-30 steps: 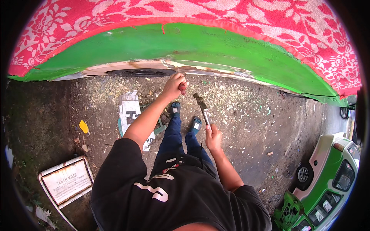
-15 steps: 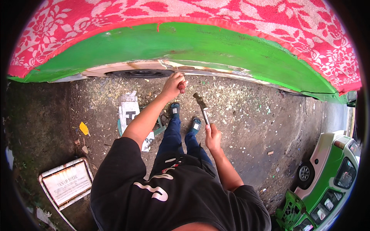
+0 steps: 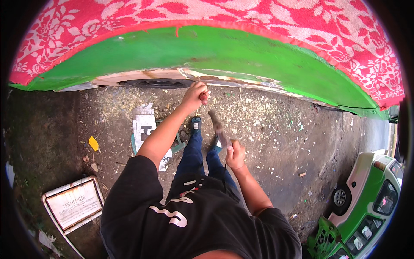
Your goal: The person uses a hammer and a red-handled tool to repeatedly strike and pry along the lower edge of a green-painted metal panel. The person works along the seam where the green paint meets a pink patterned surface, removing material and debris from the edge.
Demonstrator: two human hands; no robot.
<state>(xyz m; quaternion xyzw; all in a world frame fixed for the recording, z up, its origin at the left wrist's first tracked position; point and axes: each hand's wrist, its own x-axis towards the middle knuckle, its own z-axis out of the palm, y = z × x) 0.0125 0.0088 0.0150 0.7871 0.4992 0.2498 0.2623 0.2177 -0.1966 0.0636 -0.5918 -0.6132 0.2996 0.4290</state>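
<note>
Some patchy coating (image 3: 235, 79) remains on the car (image 3: 207, 47), flakes (image 3: 254, 105) below: work seemingly partway.
Left hand (image 3: 196, 94) grips a red handle (image 3: 203, 99) beside the car; right hand (image 3: 236, 155), farther from it, a hammer (image 3: 219, 129).

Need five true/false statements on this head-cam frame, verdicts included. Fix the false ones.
1. The left hand grips a red-handled tool. True.
2. The right hand is empty. False: it holds a hammer.
3. A red-and-white floral cloth hangs over the green body panel. True.
4. The yellow scrap lies to the right of the person's feet. False: it lies on the ground to their left.
5. The framed sign at lower left is bright green all over. False: it has a whitish face and rust-stained edges.
</note>
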